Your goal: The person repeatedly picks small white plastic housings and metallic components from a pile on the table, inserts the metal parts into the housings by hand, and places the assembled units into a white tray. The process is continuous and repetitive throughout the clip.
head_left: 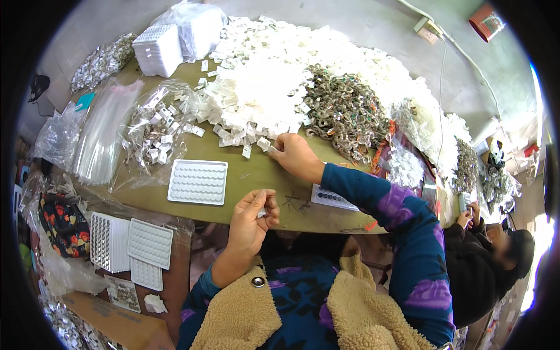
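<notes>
I sat at an olive-green table (256, 181) in a room with a grey concrete floor. My left hand (252, 219) was near my chest, and its fingers pinched one small white plastic piece (262, 213). Below the table edge, at my left, three white dimpled trays (149, 242) leaned together. On the table lay one more white tray (198, 182) with rows of round pits, flat and alone. My right hand (294, 154) reached further, its fingertips closed on a small white clip (271, 149) at the edge of the big heap of white clips (256, 93). Beside it lay one pile of grey metal rings (344, 111). Another person (490, 262) in dark clothes sat at my right.
</notes>
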A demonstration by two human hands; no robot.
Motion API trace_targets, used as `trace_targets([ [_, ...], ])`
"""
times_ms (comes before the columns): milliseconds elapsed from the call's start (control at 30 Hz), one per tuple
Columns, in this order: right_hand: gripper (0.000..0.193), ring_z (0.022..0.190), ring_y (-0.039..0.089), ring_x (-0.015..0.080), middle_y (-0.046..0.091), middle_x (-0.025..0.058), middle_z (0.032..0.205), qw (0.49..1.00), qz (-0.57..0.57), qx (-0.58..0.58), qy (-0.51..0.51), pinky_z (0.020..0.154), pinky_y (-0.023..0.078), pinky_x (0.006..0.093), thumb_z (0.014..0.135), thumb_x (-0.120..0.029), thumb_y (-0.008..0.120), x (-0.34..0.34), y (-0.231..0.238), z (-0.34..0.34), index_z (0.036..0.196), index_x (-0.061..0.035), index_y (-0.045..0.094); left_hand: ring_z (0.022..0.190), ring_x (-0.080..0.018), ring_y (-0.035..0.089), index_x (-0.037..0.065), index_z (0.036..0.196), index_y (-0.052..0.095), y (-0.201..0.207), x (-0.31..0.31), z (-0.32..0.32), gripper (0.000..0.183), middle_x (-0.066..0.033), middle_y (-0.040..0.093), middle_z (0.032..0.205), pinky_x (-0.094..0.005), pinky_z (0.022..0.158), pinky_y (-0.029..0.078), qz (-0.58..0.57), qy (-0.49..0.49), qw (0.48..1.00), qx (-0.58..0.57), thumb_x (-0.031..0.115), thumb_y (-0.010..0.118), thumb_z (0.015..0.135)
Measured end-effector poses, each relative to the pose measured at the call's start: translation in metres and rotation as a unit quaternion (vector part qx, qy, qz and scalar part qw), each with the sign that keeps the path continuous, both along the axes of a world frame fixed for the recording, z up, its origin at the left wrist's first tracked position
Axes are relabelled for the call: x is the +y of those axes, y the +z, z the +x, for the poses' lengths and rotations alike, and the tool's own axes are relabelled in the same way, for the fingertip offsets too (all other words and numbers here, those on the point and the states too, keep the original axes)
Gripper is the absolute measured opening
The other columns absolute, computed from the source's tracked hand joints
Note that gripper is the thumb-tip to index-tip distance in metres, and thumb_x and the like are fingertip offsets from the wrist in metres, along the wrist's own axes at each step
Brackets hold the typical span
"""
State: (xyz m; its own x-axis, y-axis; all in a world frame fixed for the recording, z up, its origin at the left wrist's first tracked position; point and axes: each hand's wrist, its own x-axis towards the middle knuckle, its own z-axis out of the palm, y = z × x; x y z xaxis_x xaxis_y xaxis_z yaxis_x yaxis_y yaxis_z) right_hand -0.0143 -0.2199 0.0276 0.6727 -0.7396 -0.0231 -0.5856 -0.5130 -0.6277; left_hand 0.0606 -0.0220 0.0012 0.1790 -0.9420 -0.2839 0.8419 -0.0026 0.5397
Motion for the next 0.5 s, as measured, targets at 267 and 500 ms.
trace_targets([
  [267,0.012,0.074,0.064,0.0382,0.061,0.0175,0.085,0.961,-0.055,-0.131,0.235,0.064,0.052,0.0448,0.077,0.0,0.064,0.069,0.044,-0.078,0.088,-0.0003,0.062,0.066,-0.0124,0.062,-0.004,0.114,0.065,0.011,0.002,-0.002,0.031,-0.0102,0.067,0.088,-0.024,0.054,0.053,-0.002,-0.028,0.999,-0.041,0.023,0.054,0.103],
  [500,0.015,0.072,0.062,0.0363,0.056,0.0133,0.081,0.966,-0.076,-0.005,0.246,0.061,0.05,0.0452,0.078,-0.002,0.062,0.091,0.074,-0.126,0.093,-0.0022,0.058,0.055,-0.0091,0.057,-0.005,0.104,0.07,0.029,0.0,-0.011,0.022,-0.0055,0.066,0.075,-0.0209,0.049,0.043,0.033,-0.306,0.919,-0.248,0.008,0.075,0.086],
])
